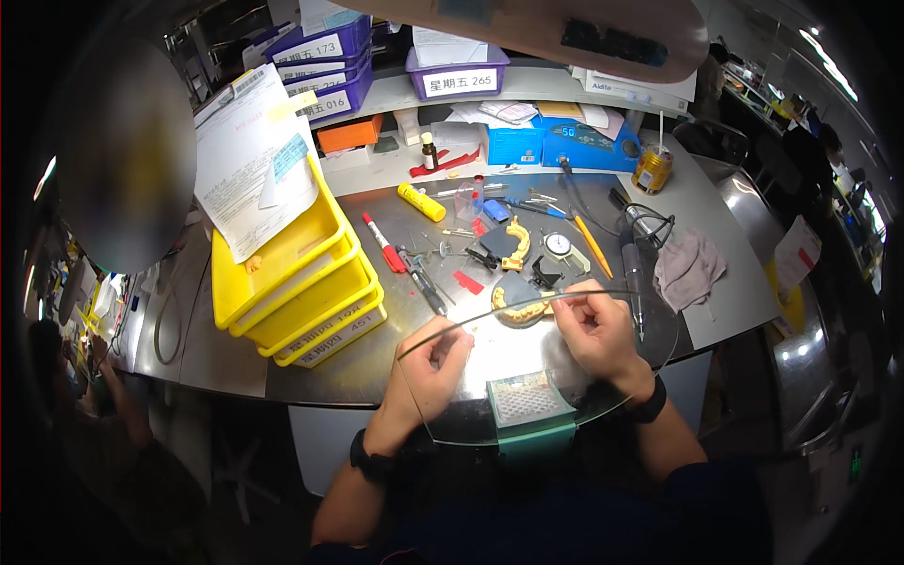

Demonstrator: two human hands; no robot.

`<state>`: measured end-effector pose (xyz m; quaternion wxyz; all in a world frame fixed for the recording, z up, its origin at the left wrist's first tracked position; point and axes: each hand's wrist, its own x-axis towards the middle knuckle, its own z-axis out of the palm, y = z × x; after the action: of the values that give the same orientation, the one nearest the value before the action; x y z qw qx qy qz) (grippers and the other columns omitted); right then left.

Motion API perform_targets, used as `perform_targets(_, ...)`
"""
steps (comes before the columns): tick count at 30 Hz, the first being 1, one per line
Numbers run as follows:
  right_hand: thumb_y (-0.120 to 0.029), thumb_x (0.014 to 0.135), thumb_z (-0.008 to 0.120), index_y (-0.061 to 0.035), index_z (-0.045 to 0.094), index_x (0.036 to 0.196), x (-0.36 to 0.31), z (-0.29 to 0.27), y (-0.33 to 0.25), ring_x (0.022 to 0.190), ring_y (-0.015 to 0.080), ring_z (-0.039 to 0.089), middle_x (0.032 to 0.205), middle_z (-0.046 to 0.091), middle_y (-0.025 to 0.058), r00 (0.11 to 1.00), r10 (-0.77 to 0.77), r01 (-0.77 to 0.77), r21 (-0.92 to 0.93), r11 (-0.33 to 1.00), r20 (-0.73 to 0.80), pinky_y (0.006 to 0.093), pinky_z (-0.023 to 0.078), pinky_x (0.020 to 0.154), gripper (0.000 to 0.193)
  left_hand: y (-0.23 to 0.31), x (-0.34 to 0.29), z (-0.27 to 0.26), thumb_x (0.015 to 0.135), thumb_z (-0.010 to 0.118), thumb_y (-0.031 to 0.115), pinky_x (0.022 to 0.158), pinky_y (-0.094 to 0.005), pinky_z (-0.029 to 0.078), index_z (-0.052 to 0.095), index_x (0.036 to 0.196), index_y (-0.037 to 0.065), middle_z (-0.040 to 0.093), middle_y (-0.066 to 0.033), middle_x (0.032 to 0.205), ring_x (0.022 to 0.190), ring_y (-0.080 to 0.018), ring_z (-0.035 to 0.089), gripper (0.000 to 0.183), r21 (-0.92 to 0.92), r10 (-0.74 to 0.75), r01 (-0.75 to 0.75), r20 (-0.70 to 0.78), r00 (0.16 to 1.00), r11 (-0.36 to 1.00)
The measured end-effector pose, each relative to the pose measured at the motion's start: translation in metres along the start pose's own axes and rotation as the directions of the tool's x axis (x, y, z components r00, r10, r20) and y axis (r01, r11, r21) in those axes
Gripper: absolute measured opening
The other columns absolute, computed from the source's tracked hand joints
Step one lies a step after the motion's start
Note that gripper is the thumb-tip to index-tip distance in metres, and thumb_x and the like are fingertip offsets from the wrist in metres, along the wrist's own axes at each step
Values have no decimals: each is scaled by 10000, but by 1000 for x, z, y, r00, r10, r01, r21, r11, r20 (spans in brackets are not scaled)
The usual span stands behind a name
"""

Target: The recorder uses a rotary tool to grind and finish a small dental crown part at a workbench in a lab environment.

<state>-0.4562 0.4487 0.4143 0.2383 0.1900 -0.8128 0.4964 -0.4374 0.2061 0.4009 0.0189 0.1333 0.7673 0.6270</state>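
Observation:
Both my hands are seen through a clear curved pane (461,414), whose edge crosses over my fingers. My left hand (428,372) is closed, thumb against the curled fingers; whatever it may hold is too small to make out. My right hand (598,330) is closed in a pinch beside a plaster dental model (520,306) with yellowish teeth; I cannot tell whether it touches the model. Just beyond lie a yellow arch-shaped dental model (515,247), a black clip-like part (544,274) and a round dial gauge (558,245). A small patterned pad (529,399) lies between my wrists.
Stacked yellow trays (311,282) with papers (259,160) stand at left. A red marker (383,243), an orange pencil (593,247), a handpiece (632,273) and a cloth (689,268) lie about. Behind are a blue control box (584,146), a can with a straw (652,171) and purple bins (459,77).

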Motion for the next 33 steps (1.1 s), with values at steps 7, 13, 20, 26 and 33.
perform_targets(7, -96, 811, 702, -48, 546, 795, 2, -6, 7, 398, 53, 407, 456, 438, -9, 988, 107, -95, -105, 990, 114, 245, 306, 401, 164, 7, -2, 4, 909, 582, 53, 575, -194, 384, 578, 862, 2, 546, 37, 703, 635, -20, 470, 70, -220, -23, -16, -169, 985, 975)
perform_targets(13, -118, 816, 724, -55, 506, 730, 6, -1, 5, 429, 49, 424, 498, 480, 13, 982, 98, -87, -72, 994, 160, 247, 318, 411, 243, 26, -12, -16, 917, 565, 48, 690, -201, 422, 577, 875, -3, 579, -2, 799, 747, -42, 518, 68, -263, -28, -35, -232, 972, 964)
perform_targets(20, -62, 781, 719, -61, 455, 646, 4, -3, 10, 392, 121, 420, 486, 445, 45, 990, -19, 37, -133, 990, 138, 276, 315, 408, 296, 93, -74, -88, 820, 580, -2, 598, -280, 466, 574, 799, 8, 601, -110, 734, 652, -188, 588, 24, 297, 536, -452, -350, 768, 841)
perform_targets(26, -60, 852, 660, -72, 395, 637, -1, 0, 18, 463, 18, 323, 491, 362, -47, 989, 21, 0, -139, 990, 149, 228, 225, 427, 342, 114, -64, -158, 814, 576, 54, 779, -354, 468, 562, 909, -12, 587, -146, 828, 836, -242, 586, 117, 652, 647, -244, -494, 581, 718)
perform_targets(33, -39, 827, 674, -62, 410, 629, -1, -1, 16, 419, 39, 321, 476, 377, -26, 988, 114, -99, -142, 985, 103, 234, 236, 408, 332, 91, -29, -167, 692, 788, 152, 1002, -473, 390, 641, 805, 62, 631, -53, 865, 954, -260, 607, 207, 887, 512, -243, 9, 859, 392)
